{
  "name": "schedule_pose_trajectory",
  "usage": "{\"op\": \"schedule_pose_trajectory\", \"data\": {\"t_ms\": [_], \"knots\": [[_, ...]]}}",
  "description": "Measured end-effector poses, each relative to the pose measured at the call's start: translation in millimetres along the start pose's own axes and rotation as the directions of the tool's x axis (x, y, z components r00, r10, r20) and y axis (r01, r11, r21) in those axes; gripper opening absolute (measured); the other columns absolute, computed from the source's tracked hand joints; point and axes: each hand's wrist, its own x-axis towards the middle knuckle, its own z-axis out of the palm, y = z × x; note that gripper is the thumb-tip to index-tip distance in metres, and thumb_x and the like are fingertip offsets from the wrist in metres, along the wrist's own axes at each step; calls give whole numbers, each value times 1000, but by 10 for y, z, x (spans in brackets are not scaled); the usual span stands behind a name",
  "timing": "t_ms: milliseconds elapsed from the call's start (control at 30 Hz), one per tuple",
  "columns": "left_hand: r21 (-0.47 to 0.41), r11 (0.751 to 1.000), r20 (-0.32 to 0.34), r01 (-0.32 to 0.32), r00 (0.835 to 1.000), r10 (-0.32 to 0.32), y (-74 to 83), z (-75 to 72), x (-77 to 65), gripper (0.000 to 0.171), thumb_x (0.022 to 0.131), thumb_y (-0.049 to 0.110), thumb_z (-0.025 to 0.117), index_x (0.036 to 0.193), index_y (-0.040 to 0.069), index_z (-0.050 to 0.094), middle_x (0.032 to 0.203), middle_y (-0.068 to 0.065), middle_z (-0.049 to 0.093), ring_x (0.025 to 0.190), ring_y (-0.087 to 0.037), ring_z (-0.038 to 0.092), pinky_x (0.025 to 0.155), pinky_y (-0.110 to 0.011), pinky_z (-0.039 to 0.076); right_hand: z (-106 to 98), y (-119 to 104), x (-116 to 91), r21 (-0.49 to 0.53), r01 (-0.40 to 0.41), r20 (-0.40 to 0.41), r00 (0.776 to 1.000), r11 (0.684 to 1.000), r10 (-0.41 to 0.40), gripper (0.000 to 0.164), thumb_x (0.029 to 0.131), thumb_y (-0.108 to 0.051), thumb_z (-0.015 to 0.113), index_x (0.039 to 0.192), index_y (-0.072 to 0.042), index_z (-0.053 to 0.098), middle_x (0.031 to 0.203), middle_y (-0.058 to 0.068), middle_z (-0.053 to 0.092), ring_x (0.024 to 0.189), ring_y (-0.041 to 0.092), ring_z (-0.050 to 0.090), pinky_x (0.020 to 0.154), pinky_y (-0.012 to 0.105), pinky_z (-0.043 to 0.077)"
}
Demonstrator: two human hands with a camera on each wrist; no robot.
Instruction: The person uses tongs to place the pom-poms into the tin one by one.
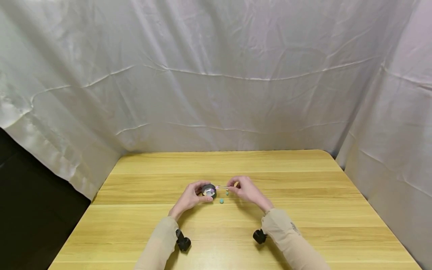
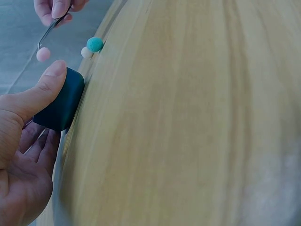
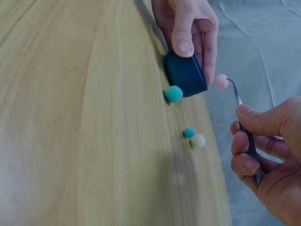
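My left hand [image 1: 189, 195] holds a small dark round bowl [image 3: 186, 73] on the table, with the thumb on the near side and the fingers around the far side. Inside it, in the head view, lie a few small pale and purple pieces. In my right hand [image 1: 248, 190] is a pair of bent-tip metal tweezers [image 3: 253, 153]. Their tips pinch a pink pompom [image 3: 221, 81] just right of the bowl's rim, raised off the table. A larger teal pompom [image 3: 173, 94] sits near the bowl, and a small teal pompom [image 3: 189, 133] lies against a white pompom [image 3: 199, 141].
Everything stands on a light wooden table [image 1: 216, 232]. Pale cloth curtains [image 1: 216, 93] hang behind it and at both sides. Each wrist carries a black camera, the left camera [image 1: 183, 242] and the right camera [image 1: 259, 236], close above the tabletop.
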Motion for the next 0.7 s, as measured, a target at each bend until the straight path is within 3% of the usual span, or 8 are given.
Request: {"op": "schedule_pose_trajectory", "data": {"t_ms": [233, 700], "knots": [[-2, 1000, -3, -1, 1000, 1, -19, 0, 8, 61, 84, 10, 82, 138, -2, 57, 137, -23, 62, 127, -37, 60, 109, -50, 50, 46, -34, 43, 0, 48, 5, 999, 999, -48, 12, 97, -10, 65, 99, -2, 74, 90, 6, 70, 61, 6, 52, 51, 18, 43], [1, 1000, -2, 0, 1000, 0, -3, -7, -2, 62, 84, 9, 82, 139, -2, 56, 136, -23, 62, 126, -38, 61, 109, -51, 50, 132, -103, 127, -2, 38, 19, 999, 999, -38, 10, 97, -10, 66, 99, -5, 74, 93, 5, 71, 67, 8, 56, 55, 20, 47]]}}
